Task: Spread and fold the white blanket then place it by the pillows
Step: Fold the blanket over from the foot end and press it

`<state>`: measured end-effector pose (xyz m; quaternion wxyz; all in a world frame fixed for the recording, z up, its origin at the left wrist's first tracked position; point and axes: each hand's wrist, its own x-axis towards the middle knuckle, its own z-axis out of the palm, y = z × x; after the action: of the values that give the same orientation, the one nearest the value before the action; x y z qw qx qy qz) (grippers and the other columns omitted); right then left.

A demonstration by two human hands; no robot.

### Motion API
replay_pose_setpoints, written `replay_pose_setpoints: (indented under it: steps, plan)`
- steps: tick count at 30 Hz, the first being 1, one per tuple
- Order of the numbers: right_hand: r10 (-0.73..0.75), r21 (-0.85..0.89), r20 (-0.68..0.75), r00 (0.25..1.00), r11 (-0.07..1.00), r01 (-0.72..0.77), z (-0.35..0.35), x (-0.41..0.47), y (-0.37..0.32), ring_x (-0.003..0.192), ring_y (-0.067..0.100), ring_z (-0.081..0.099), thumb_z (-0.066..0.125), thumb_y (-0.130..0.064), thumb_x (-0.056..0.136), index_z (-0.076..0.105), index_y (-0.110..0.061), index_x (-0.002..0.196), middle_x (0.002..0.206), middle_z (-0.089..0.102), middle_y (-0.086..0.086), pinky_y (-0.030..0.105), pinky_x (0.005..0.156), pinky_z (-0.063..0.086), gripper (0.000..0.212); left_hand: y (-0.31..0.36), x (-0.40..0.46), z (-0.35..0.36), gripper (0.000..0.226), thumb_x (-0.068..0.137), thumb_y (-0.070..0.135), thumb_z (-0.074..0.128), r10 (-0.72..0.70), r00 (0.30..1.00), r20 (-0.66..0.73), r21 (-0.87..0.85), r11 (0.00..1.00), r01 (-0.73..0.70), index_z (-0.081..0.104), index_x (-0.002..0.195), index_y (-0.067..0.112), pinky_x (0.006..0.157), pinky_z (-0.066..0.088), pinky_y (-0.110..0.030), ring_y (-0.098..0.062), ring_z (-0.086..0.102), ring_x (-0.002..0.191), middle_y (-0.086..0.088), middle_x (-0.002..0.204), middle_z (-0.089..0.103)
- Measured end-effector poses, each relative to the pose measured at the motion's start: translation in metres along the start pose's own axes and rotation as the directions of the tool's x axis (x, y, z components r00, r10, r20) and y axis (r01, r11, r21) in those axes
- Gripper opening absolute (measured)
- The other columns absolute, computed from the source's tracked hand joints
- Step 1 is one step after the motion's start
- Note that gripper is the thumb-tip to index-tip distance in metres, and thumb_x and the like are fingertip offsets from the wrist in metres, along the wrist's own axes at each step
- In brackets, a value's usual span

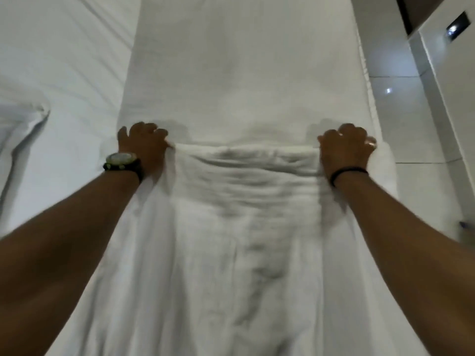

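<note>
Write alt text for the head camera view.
Two bare hands, the left hand and the right hand, each grip a side of a folded edge of the white blanket, which lies in a long strip on a white bed. Shiny floor tiles show at right.

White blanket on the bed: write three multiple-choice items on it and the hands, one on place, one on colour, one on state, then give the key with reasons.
1. Where does the white blanket lie on the bed?
A. Along the side next to the tiled floor
B. Across the far end
C. On the floor

2. What colour is the band on the right hand's wrist?
A. Red
B. White
C. Black

3. What is the left hand doing?
A. Hanging idle
B. Gripping the blanket's folded edge
C. Resting flat on the sheet

Key: 1 A, the strip runs beside the tiled floor. 2 C, a thin black band circles that wrist. 3 B, its fingers curl round the folded edge.
</note>
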<state>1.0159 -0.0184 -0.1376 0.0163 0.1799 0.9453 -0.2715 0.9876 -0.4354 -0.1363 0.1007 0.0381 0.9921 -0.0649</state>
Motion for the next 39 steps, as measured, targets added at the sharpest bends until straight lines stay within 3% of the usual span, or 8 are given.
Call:
replay_pose_setpoints:
  steps: [1,5,8,13,20,28,32,39]
  plan:
    - [-0.103,0.242,-0.068,0.992,0.963,0.116,0.009,-0.023,-0.018,0.114,0.036,0.048,0.034,-0.041,0.100,0.072,-0.020,0.102,0.124,0.053,0.015,0.052,0.098,0.034,0.044,0.020,-0.012,0.001,0.036,0.094,0.021,0.057,0.054,0.985,-0.164,-0.059,0.996,-0.065,0.062,0.130,0.015,0.111,0.031,-0.056,-0.041,0.042,0.136,-0.018,0.144,0.052]
    - [-0.623,-0.258,0.006,0.782,0.754,0.604,0.071,-0.104,-0.052,0.136,0.036,0.041,0.047,-0.044,0.095,0.062,-0.020,0.128,0.144,0.050,0.015,0.060,0.108,0.028,0.043,0.091,-0.074,0.024,0.055,0.097,0.047,0.045,0.485,0.840,-0.244,-0.010,0.865,-0.502,0.052,0.142,0.016,0.113,0.027,-0.060,-0.042,0.032,0.144,-0.018,0.154,0.040]
    - [-0.407,-0.472,0.268,0.873,0.734,0.487,0.059,-0.085,0.028,0.149,0.032,0.012,0.028,-0.061,0.093,0.032,-0.022,0.151,0.161,0.015,0.010,0.061,0.116,0.004,0.070,0.025,-0.071,0.046,0.091,0.088,0.080,0.013,0.348,0.937,-0.008,0.096,0.933,-0.346,0.027,0.155,0.022,0.118,0.004,-0.057,-0.037,0.017,0.150,-0.013,0.163,0.020]
    - [-0.078,-0.546,0.091,0.993,0.830,0.115,0.028,-0.083,0.067,0.149,0.029,-0.007,0.029,-0.060,0.095,0.005,-0.021,0.155,0.163,-0.006,0.011,0.066,0.113,-0.001,0.075,0.000,-0.079,0.048,0.097,0.084,0.080,0.021,0.113,0.994,-0.008,0.009,0.994,-0.113,0.014,0.157,0.016,0.117,-0.010,-0.056,-0.036,0.003,0.152,-0.016,0.165,0.009]
    - [-0.314,-0.381,0.274,0.909,0.833,0.402,0.086,-0.308,0.008,0.145,0.034,0.025,0.035,-0.060,0.092,0.038,-0.020,0.148,0.158,0.025,0.013,0.065,0.112,0.016,0.068,0.055,-0.297,0.090,0.088,0.088,0.078,0.029,0.378,0.924,0.059,-0.187,0.914,-0.361,0.033,0.153,0.018,0.118,0.007,-0.055,-0.038,0.021,0.149,-0.013,0.163,0.018]
    - [-0.011,-0.375,0.190,0.982,0.923,0.083,0.067,-0.364,0.060,0.142,0.042,0.028,0.017,-0.069,0.091,0.041,-0.006,0.145,0.155,0.028,0.022,0.063,0.111,0.015,0.087,0.024,-0.367,0.101,0.092,0.089,0.074,0.035,0.278,0.952,0.131,-0.267,0.935,-0.236,0.035,0.150,0.004,0.117,0.016,-0.060,-0.045,0.022,0.146,-0.024,0.159,0.024]
    - [-0.346,-0.364,0.396,0.851,0.791,0.491,0.097,-0.426,0.027,0.145,0.032,0.025,0.035,-0.068,0.085,0.038,-0.022,0.148,0.158,0.027,0.012,0.067,0.109,0.016,0.078,0.012,-0.390,0.112,0.110,0.071,0.087,0.050,0.494,0.862,0.115,-0.207,0.861,-0.465,0.033,0.153,0.015,0.116,0.012,-0.064,-0.037,0.019,0.149,-0.015,0.163,0.022]
    - [0.403,-0.336,0.015,0.915,0.864,-0.375,0.007,-0.453,0.153,0.149,0.024,-0.003,0.050,-0.075,0.077,0.009,-0.029,0.154,0.164,-0.004,0.004,0.067,0.110,0.005,0.099,-0.095,-0.427,0.108,0.124,0.051,0.071,0.078,-0.031,0.998,0.062,-0.345,0.937,0.051,0.028,0.154,0.021,0.105,0.035,-0.057,-0.039,0.032,0.142,-0.016,0.159,0.028]
